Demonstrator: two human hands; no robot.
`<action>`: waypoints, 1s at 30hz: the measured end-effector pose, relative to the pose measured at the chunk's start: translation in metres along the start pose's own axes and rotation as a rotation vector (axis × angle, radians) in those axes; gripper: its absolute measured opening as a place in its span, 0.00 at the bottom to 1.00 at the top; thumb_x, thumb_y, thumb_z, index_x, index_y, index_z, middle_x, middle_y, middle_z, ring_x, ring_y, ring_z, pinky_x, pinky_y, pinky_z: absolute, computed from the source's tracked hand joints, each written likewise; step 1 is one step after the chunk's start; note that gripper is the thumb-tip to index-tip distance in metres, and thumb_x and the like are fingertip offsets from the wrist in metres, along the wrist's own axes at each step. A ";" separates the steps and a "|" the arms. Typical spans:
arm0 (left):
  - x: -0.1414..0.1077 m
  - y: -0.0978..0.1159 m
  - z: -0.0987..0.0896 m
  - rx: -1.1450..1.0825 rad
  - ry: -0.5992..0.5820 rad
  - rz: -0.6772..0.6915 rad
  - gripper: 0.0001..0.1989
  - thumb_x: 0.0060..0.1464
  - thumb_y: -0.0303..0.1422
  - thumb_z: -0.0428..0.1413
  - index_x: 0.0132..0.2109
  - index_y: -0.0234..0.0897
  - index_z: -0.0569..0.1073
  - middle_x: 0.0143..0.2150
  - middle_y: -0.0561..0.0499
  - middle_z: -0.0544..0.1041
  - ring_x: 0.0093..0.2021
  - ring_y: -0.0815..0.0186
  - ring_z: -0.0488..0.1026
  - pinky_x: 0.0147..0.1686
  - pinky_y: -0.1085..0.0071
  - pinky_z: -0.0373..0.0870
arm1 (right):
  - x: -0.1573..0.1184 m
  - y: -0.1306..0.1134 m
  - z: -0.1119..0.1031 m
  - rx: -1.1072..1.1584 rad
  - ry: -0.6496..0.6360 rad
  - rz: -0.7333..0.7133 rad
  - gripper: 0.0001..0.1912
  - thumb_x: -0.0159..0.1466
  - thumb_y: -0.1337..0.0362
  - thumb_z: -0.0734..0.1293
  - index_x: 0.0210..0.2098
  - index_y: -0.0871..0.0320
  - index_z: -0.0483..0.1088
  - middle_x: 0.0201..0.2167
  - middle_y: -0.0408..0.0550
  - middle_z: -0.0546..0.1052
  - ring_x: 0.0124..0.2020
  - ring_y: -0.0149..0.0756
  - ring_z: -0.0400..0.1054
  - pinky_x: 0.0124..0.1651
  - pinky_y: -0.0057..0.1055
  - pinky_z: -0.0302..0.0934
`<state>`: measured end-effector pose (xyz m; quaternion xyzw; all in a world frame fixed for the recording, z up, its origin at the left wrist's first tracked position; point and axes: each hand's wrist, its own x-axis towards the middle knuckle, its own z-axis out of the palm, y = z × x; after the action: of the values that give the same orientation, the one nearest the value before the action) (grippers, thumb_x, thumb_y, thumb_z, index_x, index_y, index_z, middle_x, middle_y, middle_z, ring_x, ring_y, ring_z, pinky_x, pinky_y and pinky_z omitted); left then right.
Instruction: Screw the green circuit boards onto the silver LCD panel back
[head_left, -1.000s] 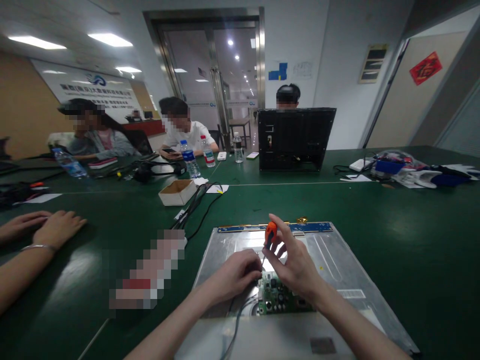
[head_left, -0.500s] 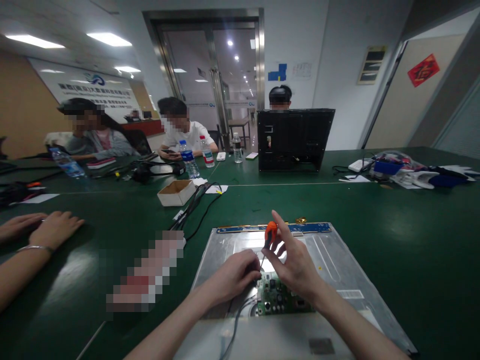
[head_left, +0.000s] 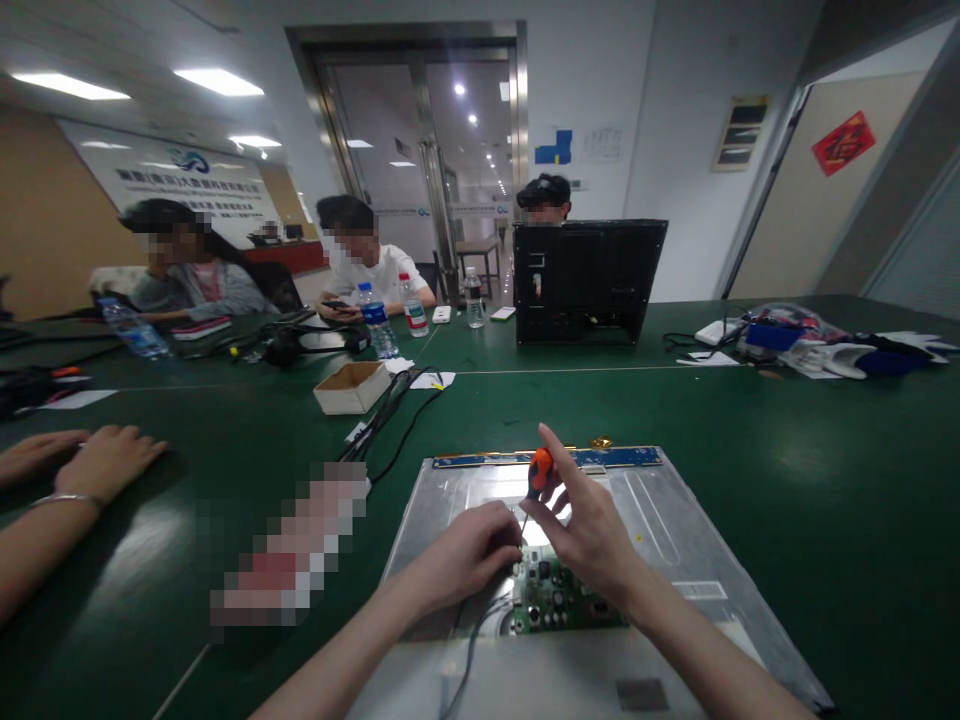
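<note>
My right hand [head_left: 589,525] grips a screwdriver [head_left: 539,470] with an orange and black handle, its index finger stretched up past the handle. The thin shaft slants down to the upper left corner of a green circuit board [head_left: 551,590]. At that corner my left hand [head_left: 480,545] is closed, thumb and fingers pinched beside the shaft's tip; what they hold, if anything, is hidden. The board sits on the metal back of a flat display panel [head_left: 675,540] lying on the table. A dark cable [head_left: 471,655] runs from the board's left side toward me.
On the green table [head_left: 825,450] stand an open cardboard box [head_left: 351,388], black cables [head_left: 394,405] and several bottles. A black monitor housing [head_left: 590,282] stands opposite. Another person's hands [head_left: 112,460] rest at the left. Plastic-wrapped items [head_left: 795,335] lie at the right.
The screwdriver handle and my right index finger have shifted very slightly, the handle turning a little. My left hand stays in place. The person behind the monitor housing has moved their head left.
</note>
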<state>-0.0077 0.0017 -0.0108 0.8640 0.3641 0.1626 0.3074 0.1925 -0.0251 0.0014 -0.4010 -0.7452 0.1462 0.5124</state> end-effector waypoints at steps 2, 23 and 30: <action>0.000 0.002 -0.001 -0.003 0.001 0.003 0.03 0.58 0.25 0.56 0.37 0.37 0.71 0.38 0.50 0.75 0.38 0.61 0.71 0.41 0.67 0.67 | 0.000 -0.001 0.000 0.006 -0.006 0.008 0.45 0.65 0.72 0.64 0.75 0.46 0.41 0.36 0.44 0.77 0.27 0.35 0.70 0.32 0.32 0.70; 0.000 -0.001 0.002 0.043 0.021 0.018 0.04 0.60 0.25 0.56 0.37 0.38 0.70 0.38 0.50 0.75 0.37 0.62 0.70 0.39 0.68 0.66 | -0.002 -0.004 0.001 0.022 -0.027 0.064 0.51 0.64 0.74 0.65 0.75 0.48 0.30 0.36 0.46 0.78 0.27 0.37 0.72 0.33 0.36 0.71; 0.000 -0.003 0.003 0.035 0.030 0.004 0.03 0.60 0.26 0.55 0.37 0.38 0.69 0.38 0.50 0.74 0.36 0.62 0.69 0.38 0.68 0.66 | -0.002 -0.004 0.001 0.007 -0.017 0.047 0.46 0.65 0.72 0.64 0.75 0.48 0.38 0.37 0.47 0.79 0.29 0.39 0.73 0.34 0.38 0.72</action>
<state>-0.0080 0.0018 -0.0149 0.8674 0.3700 0.1697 0.2862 0.1901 -0.0293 0.0021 -0.4153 -0.7394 0.1645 0.5038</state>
